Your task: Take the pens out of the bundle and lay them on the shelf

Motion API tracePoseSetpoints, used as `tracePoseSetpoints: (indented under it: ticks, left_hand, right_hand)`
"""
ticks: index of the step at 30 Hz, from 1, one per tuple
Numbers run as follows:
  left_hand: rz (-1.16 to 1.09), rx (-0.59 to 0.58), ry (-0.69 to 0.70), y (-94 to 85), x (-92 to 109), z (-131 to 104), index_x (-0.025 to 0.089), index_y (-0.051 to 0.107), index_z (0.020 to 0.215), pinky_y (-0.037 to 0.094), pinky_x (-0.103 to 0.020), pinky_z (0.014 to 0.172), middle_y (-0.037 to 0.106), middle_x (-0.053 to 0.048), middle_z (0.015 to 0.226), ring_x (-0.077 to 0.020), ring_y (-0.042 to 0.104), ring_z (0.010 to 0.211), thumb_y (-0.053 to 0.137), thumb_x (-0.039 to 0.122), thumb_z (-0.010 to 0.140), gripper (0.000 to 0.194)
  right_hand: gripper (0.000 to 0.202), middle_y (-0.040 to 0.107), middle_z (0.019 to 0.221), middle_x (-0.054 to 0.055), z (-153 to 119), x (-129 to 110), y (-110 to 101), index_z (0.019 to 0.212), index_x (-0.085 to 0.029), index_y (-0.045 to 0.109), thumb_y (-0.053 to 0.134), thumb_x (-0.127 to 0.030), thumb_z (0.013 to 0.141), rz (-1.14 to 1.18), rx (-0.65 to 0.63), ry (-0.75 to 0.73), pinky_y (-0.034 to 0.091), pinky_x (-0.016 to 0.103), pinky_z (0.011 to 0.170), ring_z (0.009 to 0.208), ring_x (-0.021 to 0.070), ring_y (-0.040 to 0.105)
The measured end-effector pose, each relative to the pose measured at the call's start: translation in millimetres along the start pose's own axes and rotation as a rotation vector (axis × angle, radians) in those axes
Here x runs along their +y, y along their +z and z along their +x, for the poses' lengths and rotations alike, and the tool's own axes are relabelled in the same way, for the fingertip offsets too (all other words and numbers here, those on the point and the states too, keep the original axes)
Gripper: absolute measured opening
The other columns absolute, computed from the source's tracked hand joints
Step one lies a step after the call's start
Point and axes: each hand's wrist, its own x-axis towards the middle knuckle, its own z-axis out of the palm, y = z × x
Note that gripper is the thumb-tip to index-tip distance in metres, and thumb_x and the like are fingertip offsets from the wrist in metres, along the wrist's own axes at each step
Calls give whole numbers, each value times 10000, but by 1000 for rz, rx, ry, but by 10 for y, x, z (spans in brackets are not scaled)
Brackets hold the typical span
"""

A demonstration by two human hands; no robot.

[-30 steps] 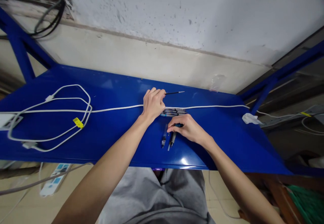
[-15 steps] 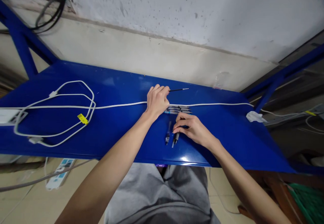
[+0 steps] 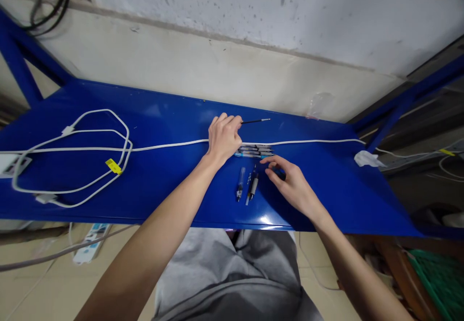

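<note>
1. the left hand (image 3: 224, 138) rests on the blue surface (image 3: 163, 181), its grip pinched together on a thin black refill (image 3: 255, 121) at that rod's left end.
2. the refill lies near the far edge of the surface, long axis running left to right, its fine tip pointing right and a touch away from the person.
3. it looks very light, stiff but slender enough to bend or snap; it is smooth, so likely to roll or slip. a hold near the middle would seem steadier than one at the end.
4. the right hand (image 3: 292, 185) hovers low over the surface, fingers apart and holding nothing, its fingertips just beside a row of pens (image 3: 255, 152).
5. those pens lie side by side, parallel to the white cable (image 3: 163, 145) just beyond them, long axes left to right.
6. two loose pen parts, a clear barrel (image 3: 240, 182) and a dark barrel (image 3: 253, 187), lie nearer the person, long axes running near to far, slightly tilted.
</note>
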Motion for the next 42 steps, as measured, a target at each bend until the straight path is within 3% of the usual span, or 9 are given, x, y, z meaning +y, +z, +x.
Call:
tracePoseSetpoints:
  ticks: [5,13,22,26,29,32,36,38,42]
  left_hand:
    - [-9,11,9,6,-1,0,220,663,935,420,-438,861,713,-61,914,-288,596,982,458,88,926,244]
    - [-4,32,26,-5,12,-1,230,645,883,417,-429,832,718,-52,892,-279,592,947,466,90,933,233]
    - [-27,65,75,12,21,-17,228,651,890,417,-410,817,728,-50,885,-268,597,928,467,113,951,225]
    - [-90,60,185,41,77,-29,214,656,926,419,-392,815,735,-57,903,-248,602,906,436,128,984,243]
    - [-127,69,224,62,89,-29,198,671,948,414,-386,811,733,-67,900,-238,604,889,415,158,1016,268]
    - [-160,113,221,77,82,-20,180,701,1043,417,-378,811,723,-79,914,-236,597,893,389,254,1067,322]
    - [-217,220,177,77,82,6,182,624,1369,442,-383,877,667,-78,944,-223,586,915,296,372,1115,457]
    - [-250,244,169,71,85,20,204,573,1446,459,-389,907,638,-68,953,-213,583,918,280,408,1117,485]
    - [-329,235,200,50,81,36,209,549,1482,494,-348,878,621,-60,961,-189,586,903,328,398,1112,470]
  right_hand:
    - [316,753,1071,98,-183,-59,21,1254,-228,643,460,-160,1005,-326,1,49,447,320,659,781,235,712]
    - [182,607,555,12,-55,-178,76,1144,-234,652,551,-223,993,-528,7,156,253,305,534,468,222,571]
    - [136,545,530,-64,70,-156,14,1094,-244,554,599,-273,969,-79,-10,181,299,268,498,423,154,487]
    - [392,575,618,-83,464,-66,-55,1184,-248,534,681,-499,921,513,117,160,305,223,432,433,107,446]
    - [429,635,708,-31,827,34,-53,999,-214,610,783,-560,812,867,199,138,276,200,382,486,91,495]
    - [473,671,745,10,1052,181,-79,848,-188,640,868,-579,708,957,273,112,320,194,381,534,91,535]
    - [484,515,584,-57,1053,323,-184,772,-199,615,796,-648,790,953,512,83,214,192,369,431,47,353]
    - [494,441,515,-71,977,309,-192,735,-194,622,756,-660,829,944,420,64,191,202,377,408,44,291]
    - [471,586,561,-22,838,184,-58,756,-176,650,748,-627,853,850,-31,88,223,201,395,417,51,362]
